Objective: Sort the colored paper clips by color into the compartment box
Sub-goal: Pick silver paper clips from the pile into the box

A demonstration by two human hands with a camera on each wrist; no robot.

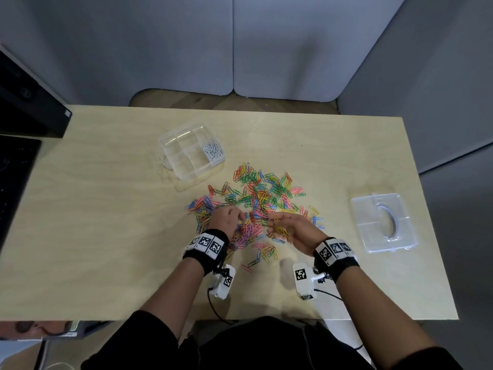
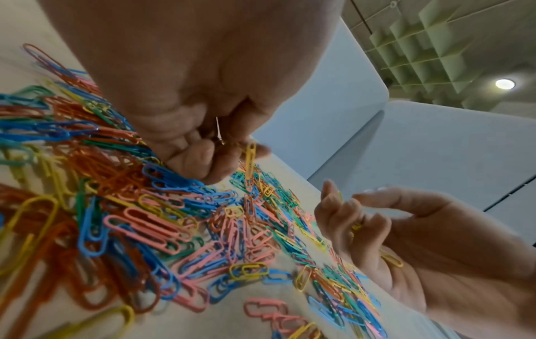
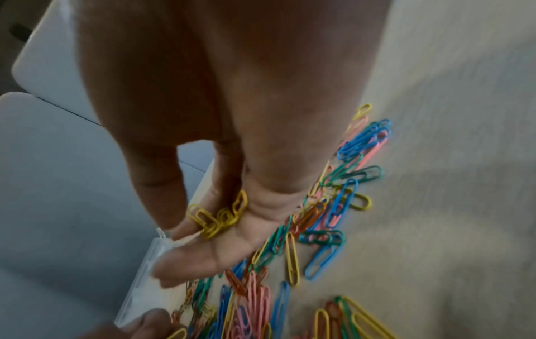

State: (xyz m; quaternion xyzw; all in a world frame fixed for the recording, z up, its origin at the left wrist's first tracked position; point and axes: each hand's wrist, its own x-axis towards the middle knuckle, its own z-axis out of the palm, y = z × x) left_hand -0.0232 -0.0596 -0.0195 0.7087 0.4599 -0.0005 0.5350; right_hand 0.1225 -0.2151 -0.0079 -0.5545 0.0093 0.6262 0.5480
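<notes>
So the thing that mattered here was where the box [image 1: 170,156] sat compared to the hands. It was up and to the left of the pile [image 1: 256,198] in the head view, well apart from both hands, which were down in the lower middle of the frame. Only one of its compartments had anything in it, a bunch of white clips [image 1: 213,152] on its right side. The left hand [image 1: 226,218] looked the nearer of the two to the box, the right hand [image 1: 293,231] was further off, toward the lid [image 1: 381,222] at the right edge.

Left hand was knuckles-up on the near-left part of the pile, fingers curled, pinching one yellow clip [image 2: 250,158] that hung down with its long axis pointing at the table. Right hand was palm-up and cupped just right of it, fingers loosely bent around a little stash of yellow clips [image 3: 220,218].

My guess is the pinched clip goes sideways into the cupped hand first, short hop to the right. Then the whole handful has to travel up-left across the pile to an empty compartment. Can't tell which compartment is meant for yellow.
</notes>
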